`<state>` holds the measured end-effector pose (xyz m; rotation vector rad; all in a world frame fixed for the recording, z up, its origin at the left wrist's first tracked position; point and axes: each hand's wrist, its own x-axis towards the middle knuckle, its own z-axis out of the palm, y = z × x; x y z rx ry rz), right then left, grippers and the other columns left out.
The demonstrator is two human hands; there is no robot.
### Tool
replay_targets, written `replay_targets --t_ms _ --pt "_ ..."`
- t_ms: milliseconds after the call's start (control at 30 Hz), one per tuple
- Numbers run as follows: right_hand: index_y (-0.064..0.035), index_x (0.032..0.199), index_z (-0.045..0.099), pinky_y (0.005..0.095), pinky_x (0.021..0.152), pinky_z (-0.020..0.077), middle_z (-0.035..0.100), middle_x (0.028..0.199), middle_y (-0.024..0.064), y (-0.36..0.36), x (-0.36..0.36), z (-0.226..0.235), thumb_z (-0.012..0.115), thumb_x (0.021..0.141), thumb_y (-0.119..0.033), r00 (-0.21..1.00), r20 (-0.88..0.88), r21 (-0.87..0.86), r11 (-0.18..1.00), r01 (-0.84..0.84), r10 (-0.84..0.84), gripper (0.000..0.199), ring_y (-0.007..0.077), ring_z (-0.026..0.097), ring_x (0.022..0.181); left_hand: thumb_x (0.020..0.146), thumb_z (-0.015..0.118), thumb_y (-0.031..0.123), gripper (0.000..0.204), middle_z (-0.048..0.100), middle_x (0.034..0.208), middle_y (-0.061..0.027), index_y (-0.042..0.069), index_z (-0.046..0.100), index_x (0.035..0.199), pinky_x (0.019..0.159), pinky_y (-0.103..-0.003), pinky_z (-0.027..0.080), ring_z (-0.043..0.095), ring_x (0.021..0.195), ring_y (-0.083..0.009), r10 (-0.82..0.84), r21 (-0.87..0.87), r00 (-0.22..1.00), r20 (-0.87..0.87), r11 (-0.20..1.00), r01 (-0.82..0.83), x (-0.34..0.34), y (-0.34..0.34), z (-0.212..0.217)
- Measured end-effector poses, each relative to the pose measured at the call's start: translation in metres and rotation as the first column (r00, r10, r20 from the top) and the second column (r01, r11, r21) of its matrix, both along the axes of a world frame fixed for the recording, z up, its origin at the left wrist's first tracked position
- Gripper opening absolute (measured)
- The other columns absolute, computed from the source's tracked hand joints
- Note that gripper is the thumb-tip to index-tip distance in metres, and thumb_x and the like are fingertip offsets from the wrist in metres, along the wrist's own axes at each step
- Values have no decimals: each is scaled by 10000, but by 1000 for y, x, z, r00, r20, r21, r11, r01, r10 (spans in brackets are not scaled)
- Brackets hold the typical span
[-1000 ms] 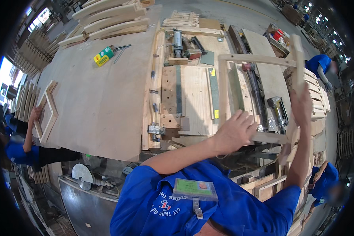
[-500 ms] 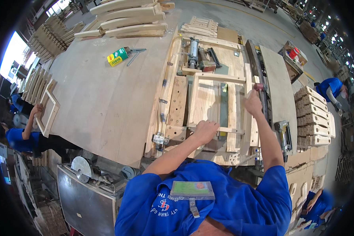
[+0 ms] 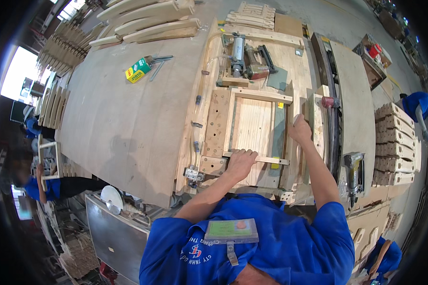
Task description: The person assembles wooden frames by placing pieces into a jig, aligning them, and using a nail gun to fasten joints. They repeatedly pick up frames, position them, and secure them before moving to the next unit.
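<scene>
Partly under both hands point(image 3: 242, 164), wooden frame point(image 3: 264, 95)

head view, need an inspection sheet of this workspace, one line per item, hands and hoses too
Surface: broad pale board, partly shadowed, beside a wooden jig.
Job's things: wooden frame over the jig; full seating unclear.
Clutter: yellow-and-green container on the board; nail-gun-like tool at right.
Hands: left hand on the frame's near bar; right hand at its right side; grip unclear.
Cables: hose along the jig's left side.
Surroundings: stacked wooden parts at right; co-worker at left.
</scene>
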<state>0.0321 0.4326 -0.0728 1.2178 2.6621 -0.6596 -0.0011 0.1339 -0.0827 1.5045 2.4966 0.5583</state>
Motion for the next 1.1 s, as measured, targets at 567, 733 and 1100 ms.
replay_targets --t_ms 567,733,1100 --pt "10 1237 628 492 1008 467 640 1112 187 -166 86 12 754 844 -159 766 -323 204 831 -517 556 446 383 618 1082 939 714 154 328 670 1246 -158 22 662 1235 1108 -492 485 619 1240 -381 -4 264 997 -74 964 24 2 -59 47" --pt "15 1264 626 491 1065 459 639 1156 198 -167 85 13 761 846 -174 771 -317 204 834 -513 552 478 381 612 1124 902 769 129 352 661 1269 -136 25 674 1225 1146 -521 466 604 1271 -403 58 319 977 -205 948 11 -20 -104 67" --pt "-3 1334 640 502 1074 487 638 1326 224 -153 199 56 772 878 -89 795 -595 154 988 -29 116 482 435 596 1248 908 772 105 166 742 1047 -147 42 724 1054 909 -460 547 693 1026 -360 -3 471 990 142 880 -65 -6 12 22"
